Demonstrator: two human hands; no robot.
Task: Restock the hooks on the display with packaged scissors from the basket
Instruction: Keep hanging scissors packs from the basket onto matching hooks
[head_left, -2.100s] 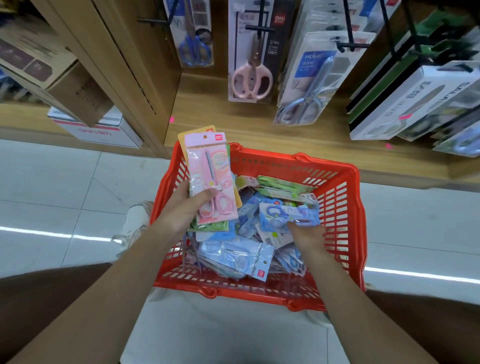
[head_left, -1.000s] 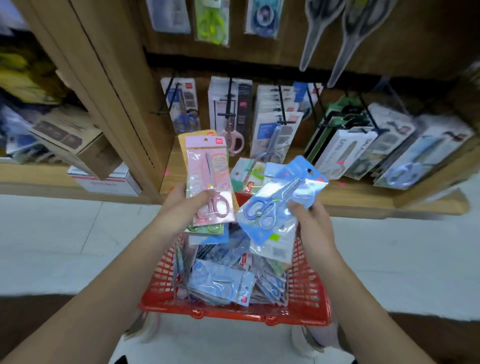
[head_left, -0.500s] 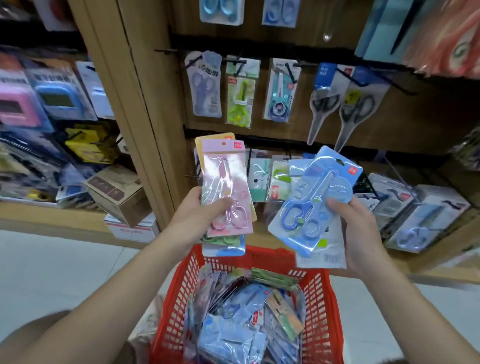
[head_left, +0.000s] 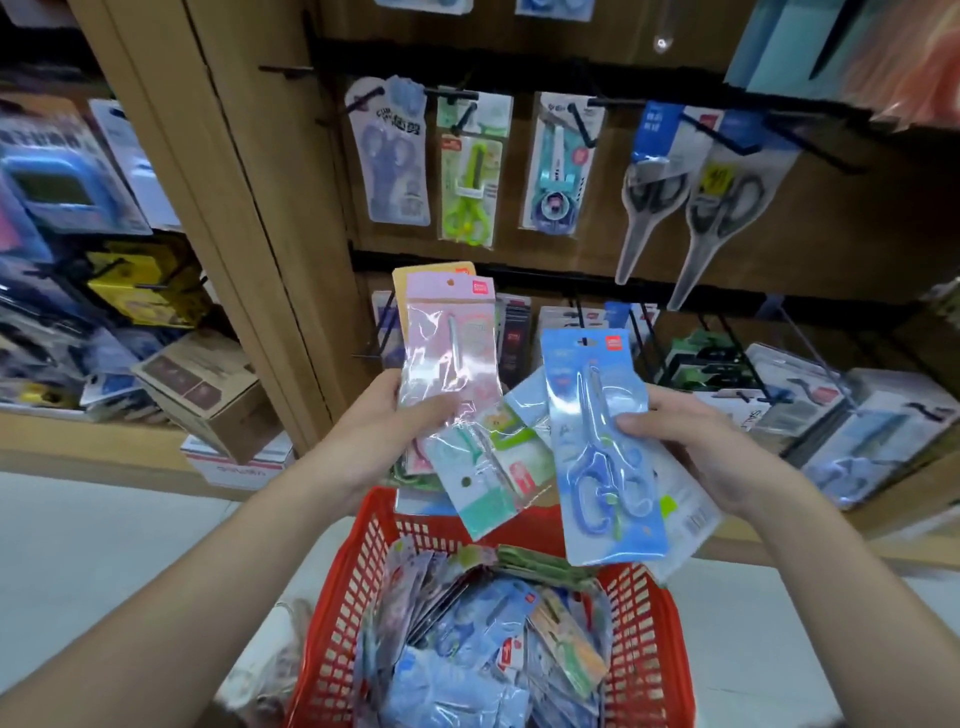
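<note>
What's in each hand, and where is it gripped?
Left hand: stack of packs, pink pack in front, gripped low. Right hand: blue scissors pack, gripped at mid-height.

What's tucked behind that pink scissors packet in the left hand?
An orange packet peeks out above the pink packet; a teal-and-green packet sticks out below. The left hand and the pink packet cover the rest.

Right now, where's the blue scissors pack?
Head view, right of centre: blue pack held in the right hand, above the basket, right of the pink pack.

Shop: packaged scissors (head_left: 470, 192) on display hooks (head_left: 451, 94)
</note>
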